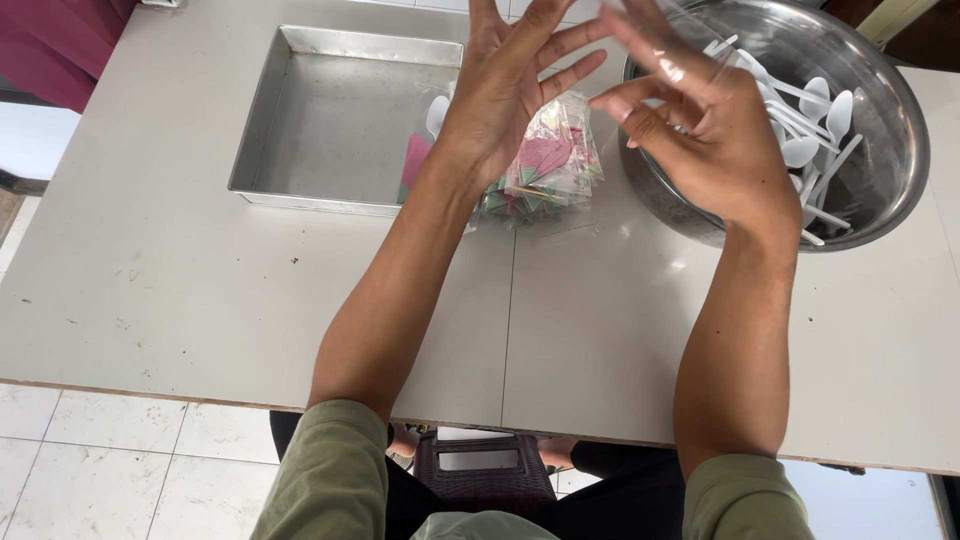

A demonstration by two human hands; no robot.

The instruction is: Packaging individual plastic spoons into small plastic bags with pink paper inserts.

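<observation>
Head view: I had both hands raised above the table (150, 290) at top centre. My left hand (500, 90) was spread open, fingers splayed, over a pile of packets (555, 165). My right hand (700, 120) pinched a clear plastic bag (680, 55), just left of a steel bowl (900, 170) of white spoons (820, 130). A tray (330, 120) sat at upper left.

Clear plastic bag (690, 55) held up over the bowl (880, 200).
</observation>
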